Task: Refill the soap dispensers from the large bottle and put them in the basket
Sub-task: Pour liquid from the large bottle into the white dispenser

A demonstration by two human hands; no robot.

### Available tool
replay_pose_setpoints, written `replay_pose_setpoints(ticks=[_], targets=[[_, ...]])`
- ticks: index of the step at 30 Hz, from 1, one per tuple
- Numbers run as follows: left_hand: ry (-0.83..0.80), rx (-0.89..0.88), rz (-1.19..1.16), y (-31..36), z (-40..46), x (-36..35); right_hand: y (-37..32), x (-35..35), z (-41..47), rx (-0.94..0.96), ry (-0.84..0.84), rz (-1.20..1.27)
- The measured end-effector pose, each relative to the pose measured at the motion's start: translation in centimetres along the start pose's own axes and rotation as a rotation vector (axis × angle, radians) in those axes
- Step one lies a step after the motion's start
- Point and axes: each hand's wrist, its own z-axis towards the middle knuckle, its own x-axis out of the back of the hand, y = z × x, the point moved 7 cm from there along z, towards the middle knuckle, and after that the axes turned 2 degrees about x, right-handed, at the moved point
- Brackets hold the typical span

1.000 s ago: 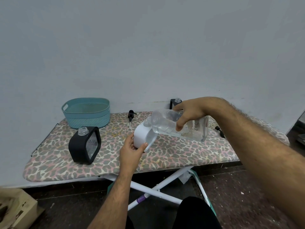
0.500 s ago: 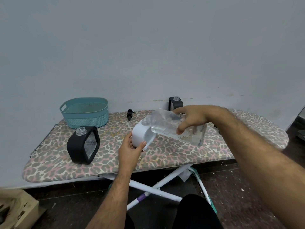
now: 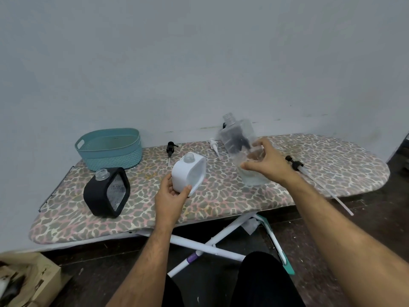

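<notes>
1. The ironing board (image 3: 332, 156) carries everything, so I want the big clear bottle (image 3: 240, 140) set down square on its base toward the back edge, right of the middle, before I let go. It is nearly upright, with its open neck at the top. I judge the pour into the white one finished.

2. The basket (image 3: 110, 149) sits at the back left corner, so that is where the filled ones go.

3. The black dispenser (image 3: 104, 192) lies tilted near the front left edge, with its neck open. I reckon it needs filling next.

4. The white dispenser (image 3: 189, 171) stands mid-board, uncapped. I would hold it level until its pump goes on, or it could spill.

5. My right hand (image 3: 265, 162) wraps loosely around the lower part of the big bottle, fingers curled on its side. I cannot tell how firm the grip is.

6. My left hand (image 3: 171, 193) cups the white dispenser's lower corner, thumb on its front and fingers behind it.

7. The white pump (image 3: 214, 144) lies near the back edge beside the big bottle, and I should pick it up next.
</notes>
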Motion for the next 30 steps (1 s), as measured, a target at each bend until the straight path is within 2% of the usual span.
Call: replay_pose_setpoints(ticks=[4,13,17,27,28,30], targets=[[0.018,0.009,0.02,-0.4,0.1,0.0,2.8,0.1,-0.3,-0.068,0.204,0.123],[0.034,-0.006,0.065,-0.4,0.1,0.0,7.0,-0.8,-0.6,-0.133,0.431,0.202],[0.039,-0.007,0.062,-0.3,0.0,-0.1,7.8,-1.0,-0.8,-0.134,0.462,0.219],[0.035,-0.008,0.065,0.0,-0.1,-0.2,8.6,-1.3,-1.2,-0.145,0.4,0.207],[0.034,-0.009,0.067,0.0,-0.2,-0.2,8.5,-1.2,-1.6,-0.15,0.439,0.191],[0.033,-0.011,0.075,0.0,-0.1,-0.3,7.9,-0.3,-3.0,-0.127,0.629,0.077]])
